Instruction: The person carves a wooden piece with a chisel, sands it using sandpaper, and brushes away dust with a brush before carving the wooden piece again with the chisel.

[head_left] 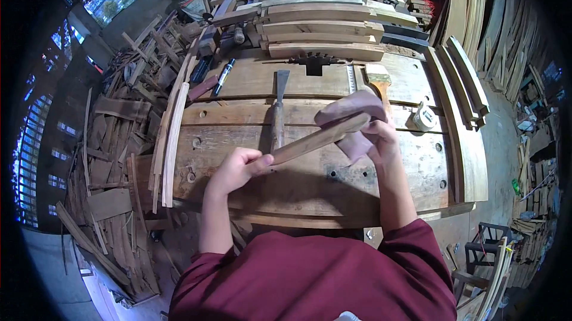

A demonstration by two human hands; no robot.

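Observation:
My left hand (237, 171) is closed around the near end of a slim wooden stick (316, 140), which slants up to the right above the workbench. A pinkish-brown strip of sandpaper (353, 105) curls over and under the stick's far end. My right hand (384, 141) grips the strip with bent fingers, partly hidden behind it. Beyond the stick, a chisel (277, 121) with a wooden handle lies on the bench, blade pointing away. A flat paintbrush (378, 77) lies just past my right hand, its handle partly covered.
The slatted workbench (238, 145) has several round holes. A tape measure (424, 117) lies at its right, a marker (224, 77) at its left. A toothed dark blade (316, 59) sits before stacked boards (325, 29). Curved planks (453, 118) line the right edge; scrap wood (113, 148) is heaped left.

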